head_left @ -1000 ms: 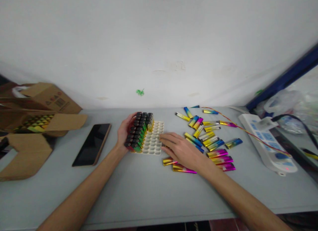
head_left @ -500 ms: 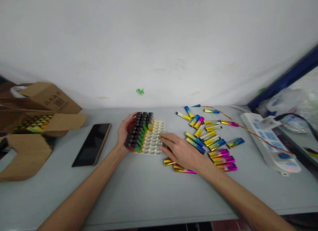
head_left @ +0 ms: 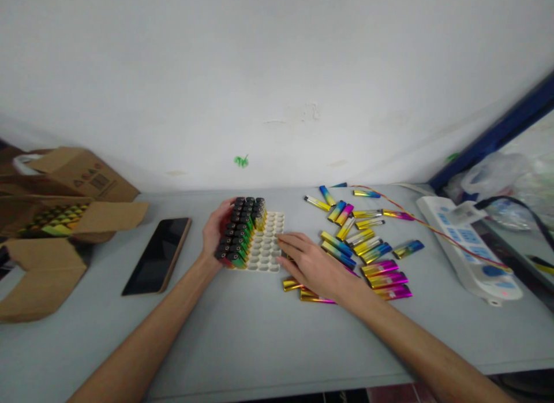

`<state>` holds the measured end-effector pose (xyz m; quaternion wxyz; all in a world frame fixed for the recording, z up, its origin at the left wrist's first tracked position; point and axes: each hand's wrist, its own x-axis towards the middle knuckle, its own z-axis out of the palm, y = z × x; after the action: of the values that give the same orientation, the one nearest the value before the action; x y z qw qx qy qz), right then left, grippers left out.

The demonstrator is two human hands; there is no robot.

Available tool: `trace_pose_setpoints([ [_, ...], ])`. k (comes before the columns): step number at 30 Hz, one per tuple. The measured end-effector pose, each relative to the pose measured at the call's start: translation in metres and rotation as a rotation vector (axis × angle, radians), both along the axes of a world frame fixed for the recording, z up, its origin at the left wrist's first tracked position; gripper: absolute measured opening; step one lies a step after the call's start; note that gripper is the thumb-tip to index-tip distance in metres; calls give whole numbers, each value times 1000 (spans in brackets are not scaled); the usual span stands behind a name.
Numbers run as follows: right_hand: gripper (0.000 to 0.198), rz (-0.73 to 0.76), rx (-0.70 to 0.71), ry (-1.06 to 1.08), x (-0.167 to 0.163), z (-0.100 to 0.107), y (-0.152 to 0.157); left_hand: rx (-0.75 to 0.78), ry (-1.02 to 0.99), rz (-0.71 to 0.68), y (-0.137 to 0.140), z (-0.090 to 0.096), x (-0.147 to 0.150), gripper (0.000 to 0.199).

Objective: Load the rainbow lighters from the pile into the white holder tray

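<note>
A white tray with rows of oval slots lies on the table. Black-ended lighters with shiny green and yellow bodies stand upright, packed in its left part. My left hand is wrapped round the left side of this block, its fingers partly hidden behind the lighters. At the tray's right edge, my right hand is bent with palm down. A small dark and gold piece of a lighter shows between its thumb and fingers, most of it covered. Loose lighters in yellow, blue and pink lie beside and under that hand.
A black-screened phone lies left of the tray. Further left stands an open cardboard box holding more lighters. To the right are a white power strip and a thin red and yellow wire. A white wall rises behind the table.
The view has shifted very slightly. Both hands stay nearly where they were, at the left side and the right edge of the tray.
</note>
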<state>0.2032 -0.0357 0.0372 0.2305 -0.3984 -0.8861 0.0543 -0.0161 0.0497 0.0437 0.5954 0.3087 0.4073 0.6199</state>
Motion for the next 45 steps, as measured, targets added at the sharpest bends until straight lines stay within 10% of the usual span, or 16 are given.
trace_pose_setpoints([
  [45,29,59,-19,28,0,0,4,-16,72,-28,2,0,-1,28],
])
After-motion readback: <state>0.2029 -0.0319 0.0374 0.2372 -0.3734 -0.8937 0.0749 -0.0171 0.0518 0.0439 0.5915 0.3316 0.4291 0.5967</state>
